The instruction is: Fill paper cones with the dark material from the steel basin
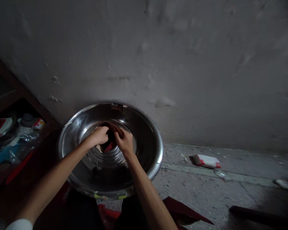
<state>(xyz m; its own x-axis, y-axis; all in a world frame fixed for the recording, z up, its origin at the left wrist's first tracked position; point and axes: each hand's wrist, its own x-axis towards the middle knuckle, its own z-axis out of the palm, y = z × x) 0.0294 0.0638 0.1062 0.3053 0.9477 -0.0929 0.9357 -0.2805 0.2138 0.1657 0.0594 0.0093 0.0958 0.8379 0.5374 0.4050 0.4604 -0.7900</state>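
A wide, shiny metal basin [146, 137] stands against the wall. Both hands are inside it, over its ringed bottom. My left hand [100, 135] is closed on the left edge of a dark reddish-brown bag [111, 135]. On the bag's right edge, my right hand [124, 140] is pinched. The bag's top gapes between the hands, and its inside is too dark to make out. A strip of red and a pale patch show at its lower part, just above the basin's bottom.
A white and red packet [207, 161] lies on the floor at the right. Dark red sheet material [182, 210] is near my right forearm. At the left, a shelf holds a blue container [3, 153], clear plastic and boxes.
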